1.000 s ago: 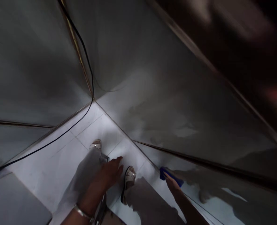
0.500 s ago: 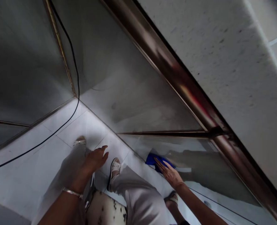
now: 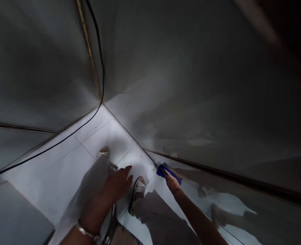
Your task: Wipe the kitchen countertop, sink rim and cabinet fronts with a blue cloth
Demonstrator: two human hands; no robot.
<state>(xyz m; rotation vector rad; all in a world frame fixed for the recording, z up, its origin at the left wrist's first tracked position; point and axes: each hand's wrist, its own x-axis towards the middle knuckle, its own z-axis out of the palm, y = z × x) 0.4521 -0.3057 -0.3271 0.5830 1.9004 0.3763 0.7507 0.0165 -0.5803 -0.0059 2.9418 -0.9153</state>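
Note:
My right hand [image 3: 171,180] presses a blue cloth [image 3: 161,170] against the bottom of the glossy wall panel [image 3: 191,177], close to where it meets the floor. The fingers lie over the cloth and cover part of it. My left hand [image 3: 118,183] hangs above the floor beside my knee, holding nothing, its fingers apart and slightly bent. A silver bangle [image 3: 85,231] circles the left wrist.
White tiles cover the floor [image 3: 71,170], and two panelled walls meet in a corner ahead. A black cable [image 3: 100,58] runs down that corner and across the floor to the left. My sandalled feet stand between. A chair-like seat [image 3: 124,236] is below me.
The view has turned toward the wall and grown darker, so the speckled surface at upper right is gone. My right hand has moved with the cloth along the panel's base toward the corner.

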